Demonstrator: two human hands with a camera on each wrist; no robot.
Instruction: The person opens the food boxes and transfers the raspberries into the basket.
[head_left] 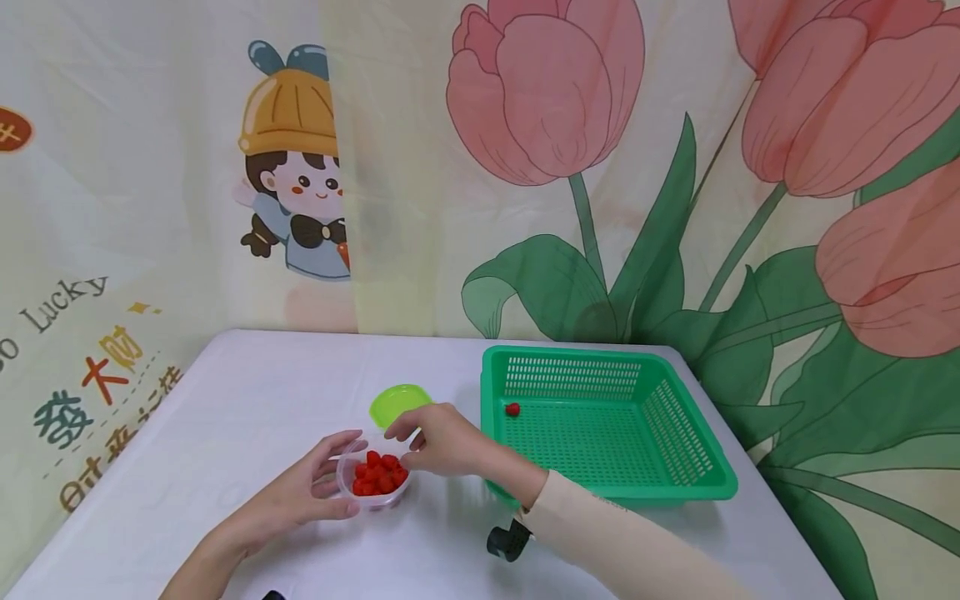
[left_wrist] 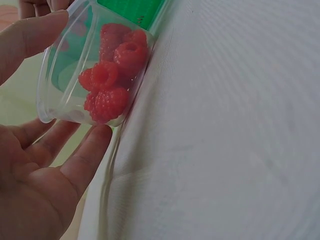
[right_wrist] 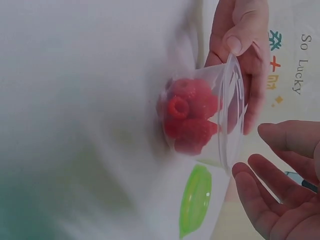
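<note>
The clear cup [head_left: 375,500] stands upright on the tabletop [head_left: 187,467], with a pile of red berries [head_left: 380,473] inside. The left hand [head_left: 300,487] holds the cup lightly, thumb on one side and fingers on the other. The right hand [head_left: 442,442] is by the cup's rim with its thumb and fingers apart, and nothing sits between them. One small berry [head_left: 512,409] lies in the green basket [head_left: 592,442], near its left wall. The cup looks light, so a bump on its rim could tip it and the berries could roll out. That may happen if the left hand lets it slip. Berries look soft, so a hard pinch could squash one, and a loose pinch could drop it. The right arm lies over the basket's near left corner, so a low swing could knock that side. The bright green lid [head_left: 400,406] is just behind the cup, where fingers could push it. The basket's right side is near the tabletop's right edge, so there is little room there. There is lots of room left of the cup.
</note>
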